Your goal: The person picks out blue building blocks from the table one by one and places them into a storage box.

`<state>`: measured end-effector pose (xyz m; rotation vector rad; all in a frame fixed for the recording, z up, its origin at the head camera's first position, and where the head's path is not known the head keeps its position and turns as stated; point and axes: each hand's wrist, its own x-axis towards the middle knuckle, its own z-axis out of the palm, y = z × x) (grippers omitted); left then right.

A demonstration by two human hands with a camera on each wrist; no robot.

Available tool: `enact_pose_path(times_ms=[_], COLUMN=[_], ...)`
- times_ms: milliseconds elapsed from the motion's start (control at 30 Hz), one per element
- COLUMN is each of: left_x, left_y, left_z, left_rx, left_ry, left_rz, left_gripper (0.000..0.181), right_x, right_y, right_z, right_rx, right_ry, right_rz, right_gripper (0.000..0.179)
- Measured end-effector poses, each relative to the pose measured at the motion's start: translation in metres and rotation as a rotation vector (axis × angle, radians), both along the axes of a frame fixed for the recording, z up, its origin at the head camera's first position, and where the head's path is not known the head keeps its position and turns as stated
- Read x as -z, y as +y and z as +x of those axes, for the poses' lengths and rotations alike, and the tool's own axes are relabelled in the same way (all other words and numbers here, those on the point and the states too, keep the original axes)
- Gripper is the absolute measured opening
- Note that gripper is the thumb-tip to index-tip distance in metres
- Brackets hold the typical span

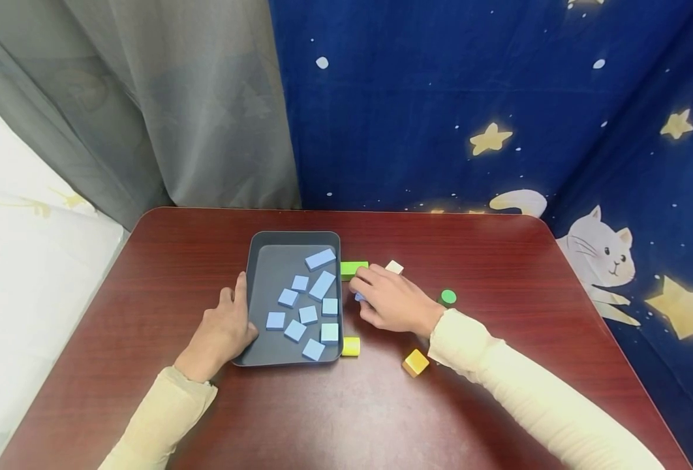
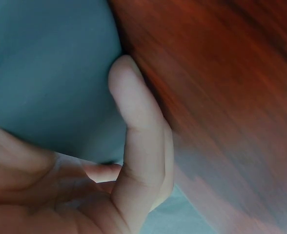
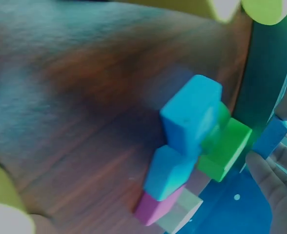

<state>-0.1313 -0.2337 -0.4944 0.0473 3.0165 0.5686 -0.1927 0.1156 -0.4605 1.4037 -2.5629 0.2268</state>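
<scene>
A dark grey tray [image 1: 270,349] holds several blue and pale-blue blocks [image 1: 322,286] lying loose on its floor. My left hand [image 1: 220,333] grips the tray's left side, thumb at the rim and index finger along the outer wall; in the left wrist view a finger [image 2: 138,122] lies against the tray wall [image 2: 55,73]. Just beyond the tray's right side is my right hand [image 1: 393,300], palm down. It pinches a small blue block [image 3: 270,137] between thumb and fingers, which in the head view shows only as a sliver beside the fingertips.
Around the right hand are a light green block [image 1: 352,269], a white block [image 1: 394,267], a green cylinder [image 1: 447,298], an orange-yellow block [image 1: 415,363] and a yellow piece [image 1: 351,346] against the tray. Curtains hang behind the reddish-brown table [image 1: 299,418].
</scene>
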Motion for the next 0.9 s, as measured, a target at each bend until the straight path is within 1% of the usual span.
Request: enact_pose_path(times_ms=[133,233,333,367,467,567,633,767,900], left_x=[-0.011,-0.009,-0.003,-0.003,-0.009,-0.017,-0.019,-0.019,-0.019], left_y=[0.004,0.003,0.001,0.000,0.002,0.006,0.007,0.008,0.009], left_z=[0.003,0.002,0.000,0.000,0.002,0.004,0.005,0.005,0.005], left_rx=[-0.008,-0.003,-0.005,-0.002,-0.002,0.001,-0.008,-0.013,-0.016], left_ry=[-0.046,-0.033,-0.007,-0.007,-0.040,-0.072,-0.083,-0.087,-0.096], left_rz=[0.012,0.006,-0.006,-0.005,0.003,0.005,-0.003,-0.005,-0.001], left_gripper=[0.101,0.102,0.103,0.104,0.104,0.104,0.103,0.102,0.102], right_x=[-0.005,-0.009,-0.012,-0.013,-0.013,-0.013,-0.014,-0.015,-0.013], right_y=[-0.009,-0.018,-0.027,-0.029,-0.038,-0.046,-0.052,-0.065,-0.074], right_z=[-0.002,-0.002,-0.002,-0.002,-0.001,-0.001,0.000,0.003,0.006], right_rx=[-0.024,-0.041,-0.053,-0.057,-0.083,-0.116,-0.131,-0.137,-0.151], right_ry=[0.023,0.024,0.022,0.021,0.031,0.042,0.042,0.026,0.008], right_rz=[-0.016,-0.024,-0.022,-0.020,-0.016,-0.015,0.000,0.056,0.107], right_gripper=[0.024,0.025,0.025,0.025,0.022,0.021,0.022,0.028,0.032])
